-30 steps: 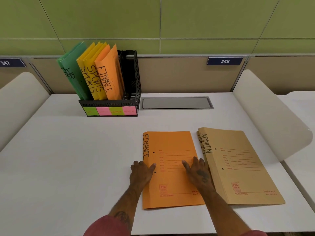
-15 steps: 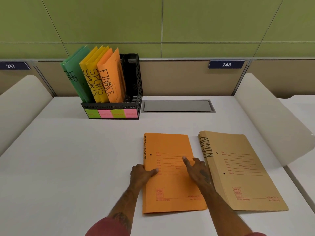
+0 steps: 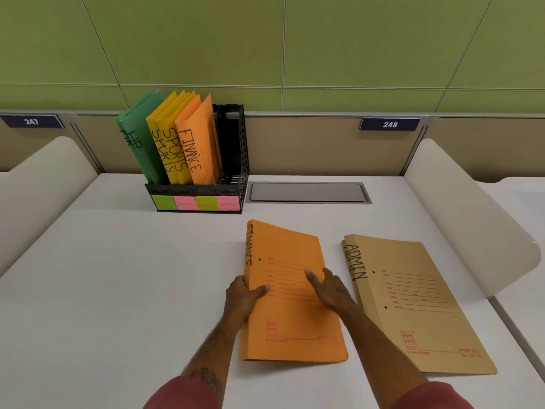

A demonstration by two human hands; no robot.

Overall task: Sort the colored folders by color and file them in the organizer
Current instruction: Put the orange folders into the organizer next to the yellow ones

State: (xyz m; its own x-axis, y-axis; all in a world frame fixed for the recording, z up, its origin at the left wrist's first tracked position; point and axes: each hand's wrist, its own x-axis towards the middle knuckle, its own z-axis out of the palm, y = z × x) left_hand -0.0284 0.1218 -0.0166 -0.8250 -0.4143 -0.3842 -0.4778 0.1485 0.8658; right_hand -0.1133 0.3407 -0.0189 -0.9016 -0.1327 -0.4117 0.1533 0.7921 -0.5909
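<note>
An orange folder marked FINANCE (image 3: 290, 326) lies in front of me, its left spine edge lifted off the white desk. My left hand (image 3: 243, 298) grips that spine, thumb on the cover. My right hand (image 3: 331, 290) rests on the cover near its right edge with fingers spread. A tan folder marked ADMIN (image 3: 418, 305) lies flat to the right. At the back left stands the black organizer (image 3: 233, 160), holding a green HR folder (image 3: 138, 140), yellow SPORTS folders (image 3: 169, 149) and an orange FINANCE folder (image 3: 197, 149); its rightmost slot is empty.
Green and pink sticky labels (image 3: 196, 202) line the organizer's front. A grey cable hatch (image 3: 308, 192) is set into the desk behind the folders. Curved white dividers (image 3: 472, 219) flank the desk on both sides. Number plates 247 and 248 hang on the back partition.
The orange folder was flat under both hands; now my left hand has curled round its spine and raised that edge, and the folder has tilted up and shifted slightly forward.
</note>
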